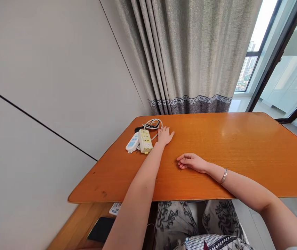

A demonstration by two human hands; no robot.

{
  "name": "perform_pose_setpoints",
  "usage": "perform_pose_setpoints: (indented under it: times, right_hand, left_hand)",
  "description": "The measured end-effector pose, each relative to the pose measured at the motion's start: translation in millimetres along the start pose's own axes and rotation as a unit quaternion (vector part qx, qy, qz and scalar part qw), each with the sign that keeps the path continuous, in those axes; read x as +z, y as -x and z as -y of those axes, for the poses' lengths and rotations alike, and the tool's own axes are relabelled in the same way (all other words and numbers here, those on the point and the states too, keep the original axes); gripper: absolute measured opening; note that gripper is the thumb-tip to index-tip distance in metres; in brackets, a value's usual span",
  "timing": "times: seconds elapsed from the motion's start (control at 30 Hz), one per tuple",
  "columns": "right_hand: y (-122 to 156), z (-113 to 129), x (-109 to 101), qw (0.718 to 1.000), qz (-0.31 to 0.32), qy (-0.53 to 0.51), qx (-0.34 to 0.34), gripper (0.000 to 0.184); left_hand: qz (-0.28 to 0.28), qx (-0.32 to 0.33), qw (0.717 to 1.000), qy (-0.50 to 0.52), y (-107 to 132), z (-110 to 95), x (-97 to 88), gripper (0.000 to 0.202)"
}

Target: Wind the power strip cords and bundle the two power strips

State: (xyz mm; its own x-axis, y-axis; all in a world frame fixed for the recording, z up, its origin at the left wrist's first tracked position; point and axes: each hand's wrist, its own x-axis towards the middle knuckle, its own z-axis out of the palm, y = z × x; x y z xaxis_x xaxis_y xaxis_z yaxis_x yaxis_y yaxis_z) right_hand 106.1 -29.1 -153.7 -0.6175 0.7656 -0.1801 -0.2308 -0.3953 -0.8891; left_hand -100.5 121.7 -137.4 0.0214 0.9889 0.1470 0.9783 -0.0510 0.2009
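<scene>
My left hand lies flat on the orange wooden table, fingers stretched out, right beside a white and yellow power strip and its coiled white cord. A second white power strip with blue sockets lies just left of the first. My right hand rests on the table nearer to me, fingers loosely curled and pointing left, holding nothing. A silver bangle sits on its wrist.
A grey wall runs along the table's left side. A grey curtain hangs behind the far edge, with a window and glass door at the right. Under the table, a lower shelf holds a dark phone-like slab and a small card.
</scene>
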Motion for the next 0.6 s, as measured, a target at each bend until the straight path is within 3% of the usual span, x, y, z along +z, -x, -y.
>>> perform_pose_setpoints:
  times: [0.17, 0.3, 0.37, 0.43, 0.53, 0.6]
  right_hand:
    - [3, 8, -3, 1.000, 0.005, -0.004, -0.007, 0.034]
    - [2, 27, -22, 0.981, -0.061, 0.149, -0.108, 0.029]
    - [2, 40, -39, 0.930, -0.138, 0.293, -0.176, 0.024]
    - [2, 51, -58, 0.853, -0.220, 0.421, -0.216, 0.025]
    - [4, 61, -81, 0.750, -0.298, 0.548, -0.221, 0.035]
    - [4, 61, -88, 0.705, -0.326, 0.601, -0.188, 0.046]
  left_hand:
    - [-0.062, -0.003, 0.996, 0.058, 9, -27, -6.9, 0.049]
    - [-0.060, 0.008, 0.990, 0.130, 23, -63, 1.0, 0.042]
    - [-0.044, 0.026, 0.990, 0.132, 34, -80, 10.1, 0.040]
    - [-0.029, 0.057, 0.991, 0.115, 46, -93, 19.0, 0.041]
    - [-0.013, 0.105, 0.991, 0.086, 60, -102, 25.9, 0.047]
    - [-0.005, 0.109, 0.991, 0.081, 63, -102, 25.6, 0.049]
